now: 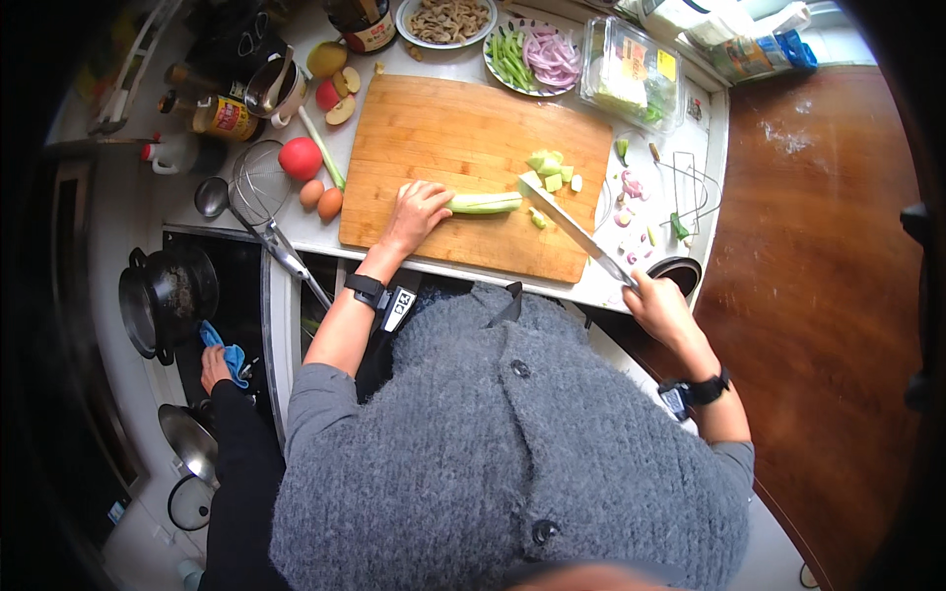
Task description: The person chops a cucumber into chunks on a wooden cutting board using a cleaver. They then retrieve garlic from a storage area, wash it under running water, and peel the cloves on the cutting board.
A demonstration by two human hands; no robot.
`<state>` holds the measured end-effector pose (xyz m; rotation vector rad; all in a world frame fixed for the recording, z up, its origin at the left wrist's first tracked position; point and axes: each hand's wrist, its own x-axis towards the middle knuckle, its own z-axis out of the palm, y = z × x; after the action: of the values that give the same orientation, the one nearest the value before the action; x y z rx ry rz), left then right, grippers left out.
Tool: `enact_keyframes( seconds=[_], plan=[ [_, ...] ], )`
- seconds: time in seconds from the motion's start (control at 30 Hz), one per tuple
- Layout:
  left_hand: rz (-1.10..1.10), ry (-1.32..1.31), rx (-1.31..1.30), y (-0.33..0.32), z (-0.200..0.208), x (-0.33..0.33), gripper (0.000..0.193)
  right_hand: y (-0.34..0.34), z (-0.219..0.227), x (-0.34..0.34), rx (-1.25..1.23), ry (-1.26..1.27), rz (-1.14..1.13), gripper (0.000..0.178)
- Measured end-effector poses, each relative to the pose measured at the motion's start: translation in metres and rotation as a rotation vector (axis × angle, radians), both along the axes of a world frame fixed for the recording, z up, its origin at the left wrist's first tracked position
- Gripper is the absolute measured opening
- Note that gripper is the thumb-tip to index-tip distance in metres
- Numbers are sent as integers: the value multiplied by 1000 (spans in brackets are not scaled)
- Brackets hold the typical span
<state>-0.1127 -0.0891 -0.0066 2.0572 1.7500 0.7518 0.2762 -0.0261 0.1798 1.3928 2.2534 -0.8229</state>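
On the wooden cutting board [434, 118] lies a long, pale green vegetable [493, 203], slit lengthwise; its exact kind is hard to tell. My left hand [418, 209] is closed over its left end, pressing it to the board. With my right hand [658, 303] I grip the handle of a kitchen knife [581, 236]. The blade slants up and left, its far end beside the vegetable's cut right end. Cut chunks [553, 181] of pale green sit around the blade's tip, several beyond it and a few nearer me.
Behind the board stand a plate of sliced onion [550, 57] and green strips, a bowl of pale strips [445, 20] and a clear plastic box [631, 74]. Left are a tomato [300, 158], eggs [329, 204] and a ladle [211, 197]. Another person's hand [214, 368] holds a blue cloth [229, 355] at the stove.
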Motion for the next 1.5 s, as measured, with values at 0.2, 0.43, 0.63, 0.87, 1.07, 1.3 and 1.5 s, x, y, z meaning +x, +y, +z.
enact_keyframes(
  seconds=[0.2, 0.43, 0.63, 0.87, 1.07, 1.3, 1.5],
  plan=[
    [-47, -19, 49, 1, 1, -3, 30, 7, -27, -34, 33, 107, 91, 23],
    [-81, 2, 84, 1, 1, -4, 32, -1, -64, -48, 102, 107, 159, 22],
    [-69, 18, 85, 3, -1, -5, 31, -6, -105, -40, 120, 143, 100, 23],
    [120, 5, 78, -16, 0, 13, 32, -16, -114, -40, 83, 327, -110, 24],
    [293, -83, -94, -23, 5, 56, 33, -33, -90, -61, -38, 502, -342, 25],
    [303, -126, -88, -18, 11, 71, 33, -37, -122, -105, 93, 361, -236, 26],
    [302, -68, -38, -25, 11, 68, 40, -23, -132, -110, 100, 514, -334, 27]
  ],
)
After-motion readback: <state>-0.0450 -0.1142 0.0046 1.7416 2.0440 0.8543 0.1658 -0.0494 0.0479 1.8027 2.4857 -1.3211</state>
